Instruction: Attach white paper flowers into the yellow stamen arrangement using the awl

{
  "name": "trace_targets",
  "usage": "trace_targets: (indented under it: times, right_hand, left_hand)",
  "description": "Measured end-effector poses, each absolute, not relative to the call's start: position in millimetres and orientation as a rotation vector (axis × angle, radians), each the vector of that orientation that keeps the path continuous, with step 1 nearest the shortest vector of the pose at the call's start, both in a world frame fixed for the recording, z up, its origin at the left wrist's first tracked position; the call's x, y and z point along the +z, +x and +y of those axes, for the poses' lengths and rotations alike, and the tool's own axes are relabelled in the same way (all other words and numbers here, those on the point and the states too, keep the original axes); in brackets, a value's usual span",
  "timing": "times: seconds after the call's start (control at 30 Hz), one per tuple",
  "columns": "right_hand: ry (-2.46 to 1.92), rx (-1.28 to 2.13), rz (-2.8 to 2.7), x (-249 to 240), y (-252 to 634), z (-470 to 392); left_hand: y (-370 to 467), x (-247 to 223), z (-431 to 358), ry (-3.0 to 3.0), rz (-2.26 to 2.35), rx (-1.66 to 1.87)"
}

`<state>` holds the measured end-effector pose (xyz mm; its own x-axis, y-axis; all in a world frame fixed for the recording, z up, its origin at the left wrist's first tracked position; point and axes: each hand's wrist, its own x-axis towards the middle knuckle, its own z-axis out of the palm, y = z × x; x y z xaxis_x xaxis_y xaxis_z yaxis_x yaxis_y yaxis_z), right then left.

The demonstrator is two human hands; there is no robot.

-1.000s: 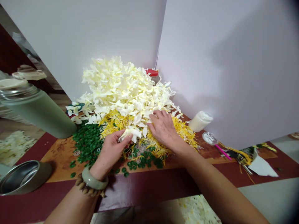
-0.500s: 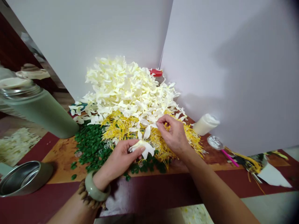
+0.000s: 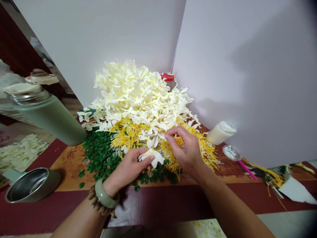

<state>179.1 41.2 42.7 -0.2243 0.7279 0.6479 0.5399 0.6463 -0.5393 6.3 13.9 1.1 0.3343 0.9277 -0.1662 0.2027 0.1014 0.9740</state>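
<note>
My left hand [image 3: 135,165] is closed on a white artificial flower petal piece [image 3: 155,157], pinched between thumb and fingers. My right hand [image 3: 184,145] makes a pinch just above and to the right of it. At its fingertips is the edge of another white petal piece [image 3: 162,136], which it seems to grip. A thin dark line shows between the two pieces, too fine to make out. Behind my hands rises a big heap of white petal pieces [image 3: 138,89]. Yellow stamen strands [image 3: 128,134] lie before it, and small green plastic pieces [image 3: 99,155] spread at the left.
A tall green flask [image 3: 54,115] and a metal cup [image 3: 32,185] stand at left. On the right are a white bottle [image 3: 221,133], a clear round dish [image 3: 231,152], a pink stick [image 3: 248,170] and yellow strands [image 3: 274,178]. Pale panels [image 3: 247,82] close off the back.
The whole view has shifted slightly to the right. My right hand has lowered a little, and the petal piece near its fingertips has turned. The left hand keeps its hold.
</note>
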Motion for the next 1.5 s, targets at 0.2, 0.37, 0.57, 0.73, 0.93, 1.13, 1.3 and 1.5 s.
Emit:
trace_targets:
  times: [0.2, 0.37, 0.57, 0.73, 0.93, 1.13, 1.3, 1.5]
  right_hand:
    - [-0.905, 0.048, -2.042, 37, 176, 38]
    - [-0.880, -0.128, -2.182, 34, 173, 36]
    - [-0.826, -0.142, -2.282, 31, 168, 31]
    - [-0.794, -0.086, -2.415, 30, 164, 26]
    - [-0.789, -0.051, -2.463, 27, 164, 26]
    - [-0.788, -0.014, -2.456, 29, 167, 28]
    - [-0.832, 0.082, -2.313, 34, 173, 35]
    - [-0.806, 0.132, -2.290, 33, 176, 37]
  left_hand:
    - [5, -1, 15, 1.354, 1.116, 0.774]
    - [4, 0, 15, 1.352, 1.133, 0.791]
    - [2, 1, 16, 1.341, 1.180, 0.837]
    - [2, 3, 15, 1.244, 1.164, 0.956]
    - [1, 9, 12, 1.208, 1.093, 0.999]
    - [0, 5, 15, 1.224, 1.088, 0.974]
    - [1, 11, 15, 1.172, 1.086, 0.844]
    - [3, 17, 13, 1.128, 1.084, 0.818]
